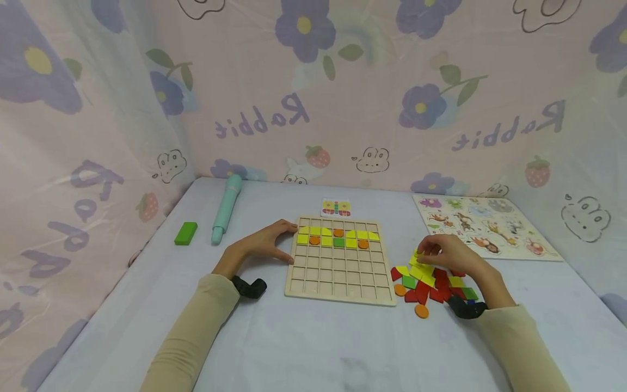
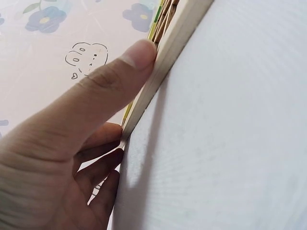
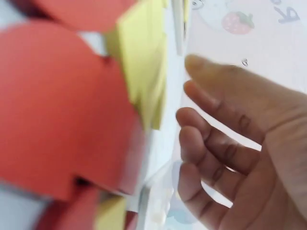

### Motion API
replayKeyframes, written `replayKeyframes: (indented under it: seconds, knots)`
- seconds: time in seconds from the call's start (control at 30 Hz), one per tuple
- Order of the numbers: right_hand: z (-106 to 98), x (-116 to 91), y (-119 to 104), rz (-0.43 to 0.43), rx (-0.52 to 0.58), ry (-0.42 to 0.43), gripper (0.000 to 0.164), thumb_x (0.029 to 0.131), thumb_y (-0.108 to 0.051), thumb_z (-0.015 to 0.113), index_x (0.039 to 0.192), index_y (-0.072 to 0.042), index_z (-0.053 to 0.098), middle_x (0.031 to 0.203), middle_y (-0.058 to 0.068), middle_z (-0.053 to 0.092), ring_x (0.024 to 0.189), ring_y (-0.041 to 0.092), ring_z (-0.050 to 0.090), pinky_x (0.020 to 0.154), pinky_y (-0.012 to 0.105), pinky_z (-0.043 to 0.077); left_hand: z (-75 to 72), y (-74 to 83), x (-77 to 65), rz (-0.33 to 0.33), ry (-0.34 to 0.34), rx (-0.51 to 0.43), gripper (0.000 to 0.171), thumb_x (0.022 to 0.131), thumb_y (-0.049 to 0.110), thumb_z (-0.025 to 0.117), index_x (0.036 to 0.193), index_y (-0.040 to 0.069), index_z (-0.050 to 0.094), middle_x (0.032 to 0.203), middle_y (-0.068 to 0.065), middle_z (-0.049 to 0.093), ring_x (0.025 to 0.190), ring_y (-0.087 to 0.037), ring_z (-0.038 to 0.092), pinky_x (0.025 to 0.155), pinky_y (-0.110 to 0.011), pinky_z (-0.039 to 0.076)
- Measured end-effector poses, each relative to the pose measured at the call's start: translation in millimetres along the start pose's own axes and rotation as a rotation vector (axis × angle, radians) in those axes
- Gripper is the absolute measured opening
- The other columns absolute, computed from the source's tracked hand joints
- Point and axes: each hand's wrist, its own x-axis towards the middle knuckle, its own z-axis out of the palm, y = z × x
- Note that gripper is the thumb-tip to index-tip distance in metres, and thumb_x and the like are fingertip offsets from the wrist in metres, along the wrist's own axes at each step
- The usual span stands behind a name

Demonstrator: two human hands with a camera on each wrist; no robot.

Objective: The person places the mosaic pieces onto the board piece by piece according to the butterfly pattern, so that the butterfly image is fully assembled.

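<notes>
My left hand [image 1: 261, 243] rests on the left edge of a wooden grid board [image 1: 338, 275], thumb and fingertips spread along its rim. In the left wrist view, the thumb of the left hand [image 2: 72, 120] touches the board's side [image 2: 163, 60]. Two upper rows of the grid hold yellow pieces [image 1: 303, 238], orange discs [image 1: 338, 233] and a green square [image 1: 338, 243]. Over the loose pile to the right hovers my right hand [image 1: 453, 253], fingers loosely bent. In the right wrist view nothing sits between them, close beside yellow pieces [image 3: 144, 57] and red pieces [image 3: 62, 110].
Behind the board lies a small pattern card [image 1: 336, 207]. An animal picture board [image 1: 482, 226] is at the back right. On the left are a green block [image 1: 186, 233] and a mint-coloured stick [image 1: 227, 209]. A loose orange disc [image 1: 421, 311] lies in front of the pile.
</notes>
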Motion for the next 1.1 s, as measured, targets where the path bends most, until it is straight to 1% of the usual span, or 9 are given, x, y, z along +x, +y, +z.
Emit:
replayKeyframes:
  seconds: [0.1, 0.2, 0.33, 0.53, 0.67, 0.77, 0.83, 0.97, 1.1]
  knots:
    - [5.0, 1.3, -1.1, 0.021, -0.004, -0.028, 0.024, 0.080, -0.030, 0.074, 0.090, -0.010, 0.066, 0.074, -0.005, 0.058, 0.069, 0.013, 0.050, 0.062, 0.023, 0.046, -0.8, 0.1, -0.8, -0.003, 0.005, 0.000, 0.085, 0.070, 0.039, 0.081, 0.138, 0.005, 0.043, 0.141, -0.007, 0.039, 0.135, -0.023, 0.030, 0.113, -0.040, 0.021]
    - [8.6, 3.3, -3.5, 0.032, -0.022, -0.028, 0.027, 0.079, -0.032, 0.074, 0.091, -0.010, 0.066, 0.075, -0.005, 0.059, 0.069, 0.013, 0.050, 0.063, 0.024, 0.047, -1.0, 1.0, -1.0, -0.011, 0.002, 0.001, 0.085, 0.070, 0.039, 0.081, 0.138, 0.006, 0.042, 0.141, -0.007, 0.038, 0.135, -0.023, 0.029, 0.113, -0.040, 0.021]
    - [11.2, 5.6, -4.9, 0.025, -0.034, -0.018, 0.025, 0.079, -0.028, 0.075, 0.094, -0.009, 0.067, 0.078, -0.004, 0.060, 0.070, 0.013, 0.051, 0.065, 0.025, 0.047, -1.0, 2.3, -0.7, -0.019, -0.004, -0.001, 0.085, 0.070, 0.038, 0.081, 0.138, 0.006, 0.042, 0.141, -0.006, 0.038, 0.136, -0.023, 0.029, 0.113, -0.040, 0.021]
    - [12.1, 5.7, -4.1, 0.061, -0.008, -0.047, 0.027, 0.078, -0.016, 0.074, 0.102, -0.006, 0.068, 0.084, -0.001, 0.060, 0.074, 0.016, 0.050, 0.066, 0.026, 0.047, 0.0, 1.9, 0.0, -0.005, -0.005, -0.013, 0.085, 0.070, 0.037, 0.081, 0.138, 0.005, 0.042, 0.141, -0.007, 0.038, 0.136, -0.023, 0.029, 0.113, -0.040, 0.021]
    - [10.1, 5.4, -4.8, 0.066, -0.013, -0.056, 0.029, 0.078, -0.019, 0.075, 0.102, -0.005, 0.068, 0.084, -0.001, 0.061, 0.073, 0.016, 0.050, 0.064, 0.025, 0.047, 0.1, 1.8, -0.4, -0.004, -0.005, -0.013, 0.085, 0.070, 0.037, 0.081, 0.138, 0.005, 0.042, 0.141, -0.008, 0.038, 0.136, -0.023, 0.029, 0.113, -0.040, 0.021]
    - [6.9, 7.1, -8.4, 0.047, -0.038, -0.037, 0.029, 0.077, -0.022, 0.076, 0.100, -0.006, 0.068, 0.081, -0.002, 0.060, 0.071, 0.015, 0.050, 0.062, 0.025, 0.046, -0.2, 1.8, -0.8, -0.004, -0.005, -0.008, 0.085, 0.070, 0.037, 0.081, 0.138, 0.005, 0.042, 0.141, -0.007, 0.038, 0.136, -0.023, 0.029, 0.113, -0.040, 0.021]
    - [4.8, 10.7, -12.1, 0.015, -0.053, -0.017, 0.028, 0.076, -0.022, 0.076, 0.099, -0.007, 0.069, 0.080, -0.003, 0.061, 0.072, 0.015, 0.050, 0.062, 0.026, 0.046, -0.6, 1.8, -1.0, -0.002, -0.003, -0.006, 0.085, 0.070, 0.037, 0.081, 0.138, 0.005, 0.042, 0.141, -0.008, 0.038, 0.135, -0.024, 0.029, 0.113, -0.040, 0.021]
    - [2.8, 23.4, -22.7, -0.045, -0.056, 0.003, 0.026, 0.077, -0.019, 0.076, 0.099, -0.008, 0.069, 0.085, -0.002, 0.063, 0.078, 0.016, 0.052, 0.067, 0.028, 0.047, -1.1, 1.3, -1.3, 0.004, 0.001, -0.001, 0.085, 0.070, 0.038, 0.080, 0.138, 0.005, 0.042, 0.140, -0.008, 0.038, 0.135, -0.024, 0.030, 0.113, -0.041, 0.022]
    - [6.1, 40.5, -35.9, -0.078, -0.031, -0.002, 0.026, 0.076, -0.016, 0.076, 0.100, -0.008, 0.069, 0.089, -0.002, 0.065, 0.082, 0.018, 0.054, 0.073, 0.030, 0.048, -1.0, 1.3, -1.2, 0.003, 0.000, -0.007, 0.085, 0.070, 0.037, 0.081, 0.138, 0.005, 0.042, 0.141, -0.008, 0.039, 0.135, -0.024, 0.030, 0.113, -0.041, 0.022]
